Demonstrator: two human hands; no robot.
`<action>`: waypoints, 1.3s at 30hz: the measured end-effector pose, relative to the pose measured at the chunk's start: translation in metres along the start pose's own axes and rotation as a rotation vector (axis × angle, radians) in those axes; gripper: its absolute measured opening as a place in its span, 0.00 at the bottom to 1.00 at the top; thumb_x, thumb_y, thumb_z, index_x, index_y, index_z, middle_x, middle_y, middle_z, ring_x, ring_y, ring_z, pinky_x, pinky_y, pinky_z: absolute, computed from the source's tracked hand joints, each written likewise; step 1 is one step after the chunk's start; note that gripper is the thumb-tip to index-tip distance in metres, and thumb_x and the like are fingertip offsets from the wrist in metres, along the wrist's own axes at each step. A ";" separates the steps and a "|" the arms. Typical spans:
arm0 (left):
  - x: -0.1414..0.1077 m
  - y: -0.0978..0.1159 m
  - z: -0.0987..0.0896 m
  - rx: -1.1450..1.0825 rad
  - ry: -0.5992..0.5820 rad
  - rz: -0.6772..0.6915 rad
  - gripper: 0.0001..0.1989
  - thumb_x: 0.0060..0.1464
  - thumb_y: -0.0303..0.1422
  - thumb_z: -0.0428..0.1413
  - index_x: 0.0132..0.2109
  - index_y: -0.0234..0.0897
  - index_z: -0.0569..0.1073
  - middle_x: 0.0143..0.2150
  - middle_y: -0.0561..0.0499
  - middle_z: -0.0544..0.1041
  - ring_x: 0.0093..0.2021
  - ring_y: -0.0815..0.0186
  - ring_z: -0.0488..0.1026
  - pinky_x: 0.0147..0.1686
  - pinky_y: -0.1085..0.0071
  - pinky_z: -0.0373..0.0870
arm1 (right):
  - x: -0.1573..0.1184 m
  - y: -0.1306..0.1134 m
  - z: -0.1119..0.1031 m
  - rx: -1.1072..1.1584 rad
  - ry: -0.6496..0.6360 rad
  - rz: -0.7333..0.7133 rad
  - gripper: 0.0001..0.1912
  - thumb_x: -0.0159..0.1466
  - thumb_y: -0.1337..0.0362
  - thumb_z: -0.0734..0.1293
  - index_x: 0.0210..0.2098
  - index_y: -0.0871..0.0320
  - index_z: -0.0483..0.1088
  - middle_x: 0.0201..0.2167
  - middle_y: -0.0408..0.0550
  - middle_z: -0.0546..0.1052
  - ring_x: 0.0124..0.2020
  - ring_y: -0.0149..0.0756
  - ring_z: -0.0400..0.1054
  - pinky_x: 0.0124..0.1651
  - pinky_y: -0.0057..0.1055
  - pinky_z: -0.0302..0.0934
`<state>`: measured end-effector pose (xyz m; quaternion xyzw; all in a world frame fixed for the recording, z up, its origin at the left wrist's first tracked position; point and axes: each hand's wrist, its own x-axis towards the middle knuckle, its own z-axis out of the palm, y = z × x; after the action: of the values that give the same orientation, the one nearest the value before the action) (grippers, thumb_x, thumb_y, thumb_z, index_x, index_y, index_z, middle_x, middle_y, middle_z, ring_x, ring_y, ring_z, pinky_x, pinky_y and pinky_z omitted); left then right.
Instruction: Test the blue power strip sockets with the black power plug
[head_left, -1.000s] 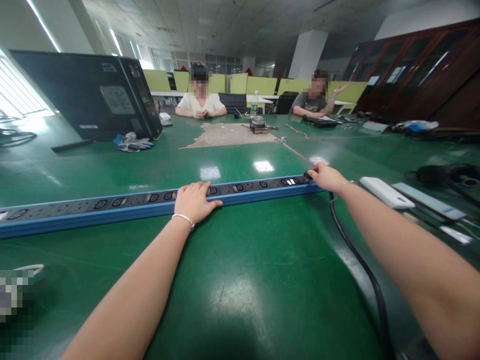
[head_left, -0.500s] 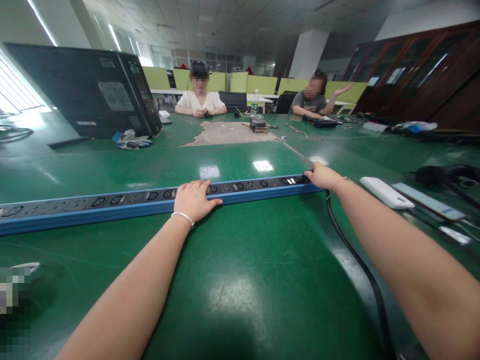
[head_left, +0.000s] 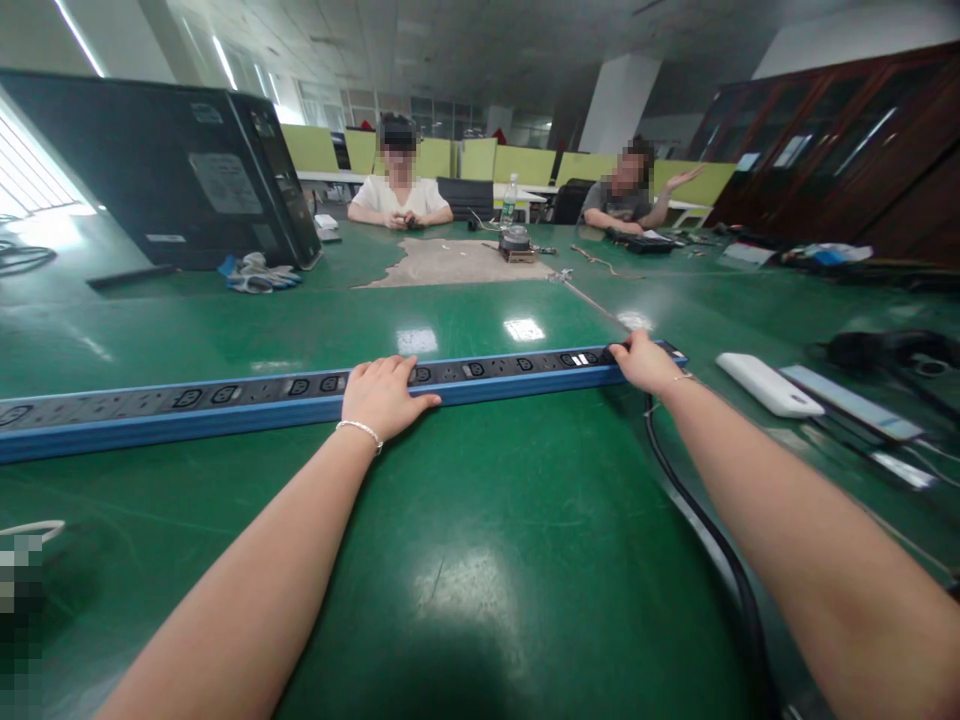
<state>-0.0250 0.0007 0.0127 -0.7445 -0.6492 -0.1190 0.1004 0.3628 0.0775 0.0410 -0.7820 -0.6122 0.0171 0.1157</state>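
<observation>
A long blue power strip [head_left: 510,384] with a black socket face lies across the green table. My left hand [head_left: 384,392] is closed over its middle, fingers on the far side and thumb along the near edge. Near the strip's right end, my right hand [head_left: 646,362] grips a black plug [head_left: 618,352] at one of the sockets. My fingers hide most of the plug, so how deep it sits cannot be seen. A thick black cable [head_left: 694,510] runs from beneath that hand toward me.
A white power bank [head_left: 766,384] and a phone [head_left: 851,402] lie to the right. At the back left stand a black computer case [head_left: 165,180] and work gloves [head_left: 259,273]. Two people [head_left: 399,200] sit across the table. Cardboard [head_left: 442,264] lies before them.
The view has shifted slightly, and more of the strip's right end shows past my right hand. Both hands keep their holds on the strip and plug.
</observation>
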 end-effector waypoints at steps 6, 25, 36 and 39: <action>-0.001 -0.001 0.000 -0.011 0.018 0.003 0.36 0.48 0.57 0.48 0.58 0.39 0.64 0.56 0.43 0.69 0.56 0.55 0.64 0.54 0.61 0.55 | 0.003 -0.001 -0.007 -0.022 -0.018 -0.008 0.21 0.63 0.54 0.55 0.47 0.64 0.62 0.40 0.63 0.74 0.44 0.47 0.70 0.45 0.37 0.61; -0.002 0.000 -0.001 -0.020 0.025 -0.007 0.34 0.49 0.55 0.49 0.57 0.40 0.65 0.56 0.44 0.70 0.56 0.55 0.64 0.54 0.61 0.56 | -0.025 -0.040 -0.053 0.163 -0.064 -0.093 0.16 0.64 0.55 0.55 0.39 0.59 0.66 0.29 0.51 0.76 0.29 0.37 0.69 0.30 0.28 0.57; 0.000 -0.002 0.002 -0.023 0.041 0.001 0.35 0.48 0.56 0.49 0.57 0.40 0.65 0.56 0.43 0.70 0.56 0.55 0.65 0.54 0.60 0.56 | -0.037 -0.087 -0.009 0.088 -0.125 -0.254 0.14 0.65 0.58 0.53 0.42 0.58 0.65 0.39 0.55 0.76 0.41 0.41 0.70 0.41 0.29 0.59; 0.000 -0.002 0.003 -0.022 0.046 0.006 0.35 0.48 0.56 0.49 0.57 0.39 0.65 0.56 0.43 0.70 0.56 0.55 0.65 0.54 0.60 0.57 | -0.039 -0.095 -0.012 0.015 -0.131 -0.245 0.15 0.65 0.59 0.52 0.42 0.58 0.64 0.38 0.57 0.75 0.41 0.44 0.70 0.42 0.33 0.59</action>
<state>-0.0272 0.0018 0.0095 -0.7445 -0.6432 -0.1431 0.1074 0.2644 0.0599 0.0670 -0.6978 -0.7091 0.0583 0.0827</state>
